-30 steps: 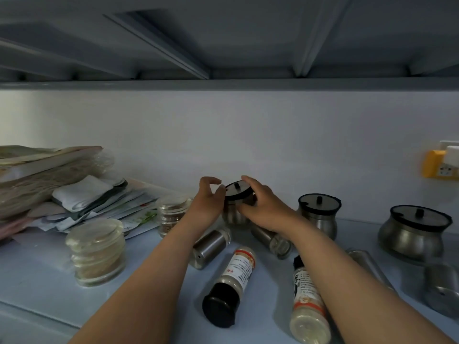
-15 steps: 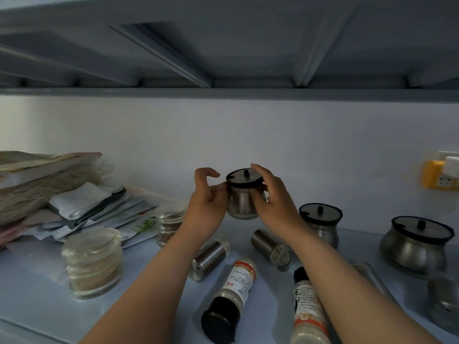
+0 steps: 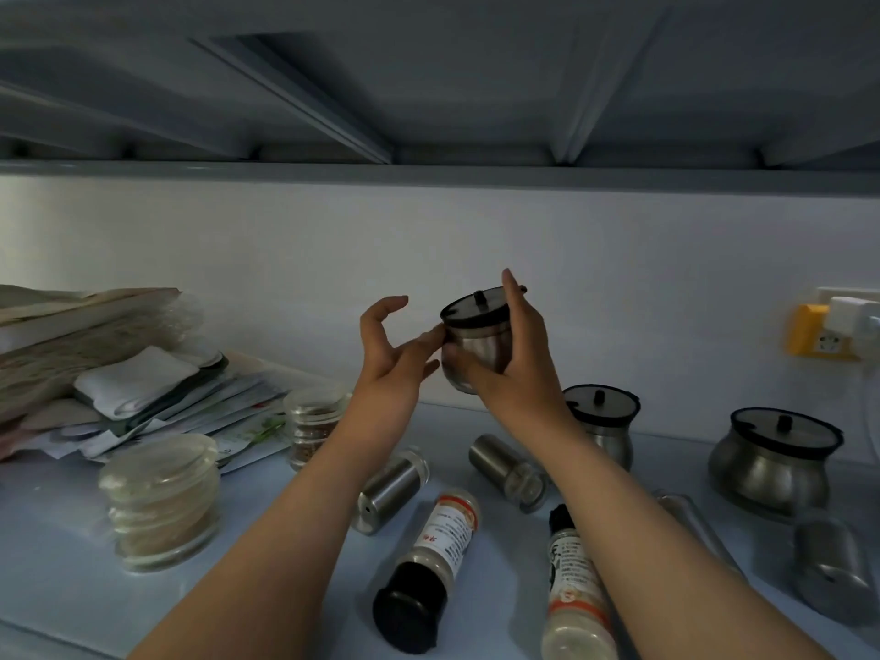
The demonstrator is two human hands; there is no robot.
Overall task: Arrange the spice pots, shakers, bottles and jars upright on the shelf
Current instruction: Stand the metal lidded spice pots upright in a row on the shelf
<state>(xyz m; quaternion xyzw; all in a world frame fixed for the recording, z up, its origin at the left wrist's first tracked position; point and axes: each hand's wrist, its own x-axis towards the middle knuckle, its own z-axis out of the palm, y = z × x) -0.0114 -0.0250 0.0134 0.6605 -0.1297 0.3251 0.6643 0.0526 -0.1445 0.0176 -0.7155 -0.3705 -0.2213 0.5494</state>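
A small steel spice pot (image 3: pixel 471 338) with a black lid is held in the air above the shelf (image 3: pixel 57 578), slightly tilted. My right hand (image 3: pixel 512 362) grips it from the right side. My left hand (image 3: pixel 388 357) is beside it with fingers spread, and its thumb touches the pot's left edge. Two more steel pots stand upright at the back right, one (image 3: pixel 602 423) near my right arm and a bigger one (image 3: pixel 774 459). Two steel shakers (image 3: pixel 393 488) (image 3: pixel 509 471) and two plastic bottles (image 3: pixel 431 566) (image 3: pixel 574 583) lie on their sides.
A glass jar (image 3: pixel 159 500) stands at front left, a smaller one (image 3: pixel 312 423) behind it. Papers and packets (image 3: pixel 95 373) pile at the left. Another steel container (image 3: pixel 831 571) sits at far right. A yellow wall socket (image 3: pixel 819 333) is on the back wall. A shelf board hangs close overhead.
The pot has risen from the shelf into the air. My left hand has loosened and opened its fingers, while my right hand keeps hold of the pot.
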